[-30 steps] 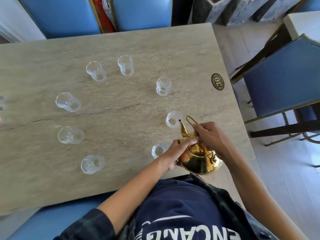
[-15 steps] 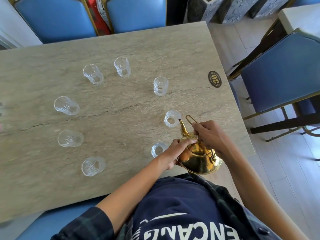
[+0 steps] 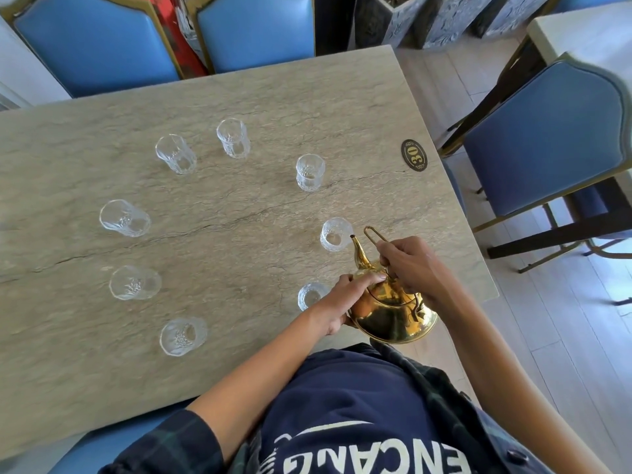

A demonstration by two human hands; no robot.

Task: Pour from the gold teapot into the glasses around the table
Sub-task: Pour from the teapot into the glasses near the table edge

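A gold teapot (image 3: 393,313) hangs tilted over the near right part of the stone table (image 3: 239,97), its spout reaching the rim of a clear glass (image 3: 335,234). My right hand (image 3: 413,265) grips the teapot's wire handle from above. My left hand (image 3: 345,295) presses its fingers on the lid and steadies the pot's side. Another glass (image 3: 309,295) stands just left of my left hand, partly hidden by it. Several more clear glasses form a ring across the table, among them one (image 3: 183,336) near the front and one (image 3: 309,172) further back.
An oval number plate (image 3: 414,155) sits near the table's right edge. Blue chairs stand behind the table (image 3: 253,29) and at the right (image 3: 547,138). Patterned planters (image 3: 393,22) line the far floor. A second table corner (image 3: 581,32) shows at the top right.
The teapot has tipped a little further forward, bringing its spout closer to the glass's rim. Both hands keep the same hold. The camera shifted slightly.
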